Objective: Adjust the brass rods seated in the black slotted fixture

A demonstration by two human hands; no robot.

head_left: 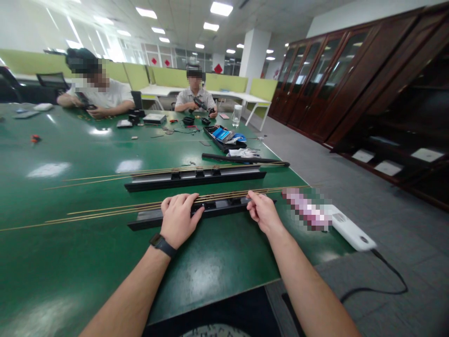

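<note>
A long black channel [220, 209] with a grey inside lies across the green table in front of me, and several thin brass-coloured rods [115, 208] run along it past both ends. My left hand [179, 216], with a dark watch on the wrist, grips the channel near its left part, fingers over the rods and thumb at the near side. My right hand [261, 210] has thumb and index finger pinched on the rods near the channel's right end; the other fingers are curled. Which rods lie between these fingertips is hidden.
A second black channel [228, 179] with rods on it lies behind. Farther back are a black tray [219, 140] of blue packets, a glove [243, 153] and a glass jug [236, 115]. At right sits a white device [351, 229] with a cable. Two people work across the table [87, 154].
</note>
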